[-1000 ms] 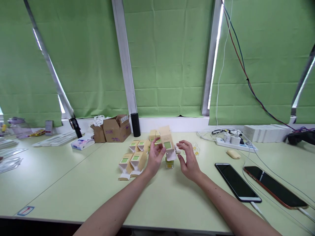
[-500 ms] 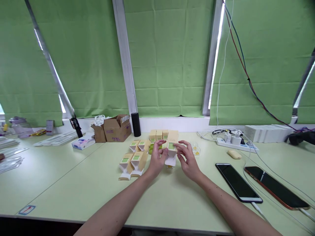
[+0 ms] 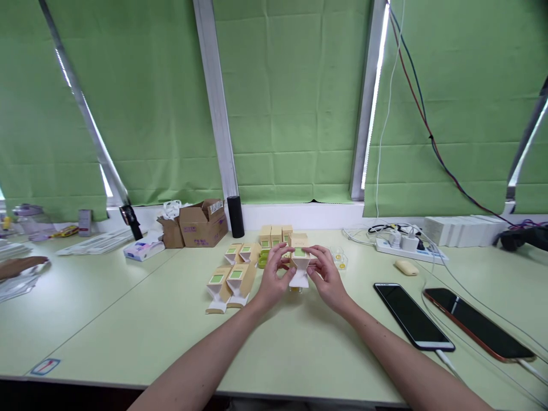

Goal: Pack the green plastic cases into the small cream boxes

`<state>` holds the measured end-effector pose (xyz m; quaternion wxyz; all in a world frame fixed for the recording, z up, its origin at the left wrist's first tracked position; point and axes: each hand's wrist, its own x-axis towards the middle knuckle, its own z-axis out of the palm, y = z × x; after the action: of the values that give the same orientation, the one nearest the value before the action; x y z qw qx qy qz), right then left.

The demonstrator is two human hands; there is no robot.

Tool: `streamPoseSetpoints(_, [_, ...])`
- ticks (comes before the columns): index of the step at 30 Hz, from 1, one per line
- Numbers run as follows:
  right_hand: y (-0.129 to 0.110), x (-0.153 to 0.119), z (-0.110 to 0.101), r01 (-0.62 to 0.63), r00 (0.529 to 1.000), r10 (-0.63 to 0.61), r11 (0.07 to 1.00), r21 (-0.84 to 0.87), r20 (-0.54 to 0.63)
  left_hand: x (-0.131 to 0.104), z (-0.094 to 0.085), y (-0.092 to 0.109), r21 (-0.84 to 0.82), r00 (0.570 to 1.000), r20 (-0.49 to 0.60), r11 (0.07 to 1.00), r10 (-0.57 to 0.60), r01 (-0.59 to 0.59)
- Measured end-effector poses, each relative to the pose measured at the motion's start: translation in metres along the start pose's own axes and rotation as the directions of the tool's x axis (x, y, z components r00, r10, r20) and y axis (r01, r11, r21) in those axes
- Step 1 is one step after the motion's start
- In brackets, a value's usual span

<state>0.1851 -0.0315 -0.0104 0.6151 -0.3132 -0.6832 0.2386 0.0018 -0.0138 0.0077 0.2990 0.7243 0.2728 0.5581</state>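
A small cream box (image 3: 300, 258) with a green window and a white flap hanging open toward me is held up between both hands. My left hand (image 3: 274, 277) grips its left side, and my right hand (image 3: 327, 278) grips the right side. Just below the box, a small clear piece with yellow (image 3: 295, 289) shows partly. To the left lie several similar boxes (image 3: 242, 278) with open flaps. Closed boxes (image 3: 276, 233) stand behind, beside green items (image 3: 262, 259) partly hidden by my left hand. A clear tray with yellow pieces (image 3: 339, 260) lies right of my right hand.
Two phones (image 3: 413, 315) on cables and an earphone case (image 3: 406, 268) lie at the right, before a power strip (image 3: 411, 250). Cardboard boxes (image 3: 203, 226), a black cylinder (image 3: 235, 217) and a tissue pack (image 3: 144, 249) are at the back left. Another person's hand (image 3: 21, 266) is far left.
The held box has tipped, its top lower and its flap swung slightly right. My right fingers have closed onto its side. The other person's hand has come further into view at the left.
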Motion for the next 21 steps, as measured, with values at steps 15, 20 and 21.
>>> streamPoseSetpoints(15, [0.0053,0.0003,0.0021,-0.028,1.0,0.028,0.995,0.093,0.007,0.0021,0.0075,-0.0043,-0.051,0.992,-0.085,0.995,-0.091,0.087])
streamPoseSetpoints(20, [0.0033,0.0009,0.0033,-0.063,0.998,0.066,0.99,0.124,-0.016,0.0009,0.0085,-0.0043,-0.055,0.989,-0.079,0.991,-0.127,0.123])
streamPoseSetpoints(21, [0.0027,0.0011,0.0034,-0.072,0.997,0.075,0.989,0.132,-0.018,0.0006,0.0086,-0.0046,-0.053,0.989,-0.078,0.991,-0.128,0.124])
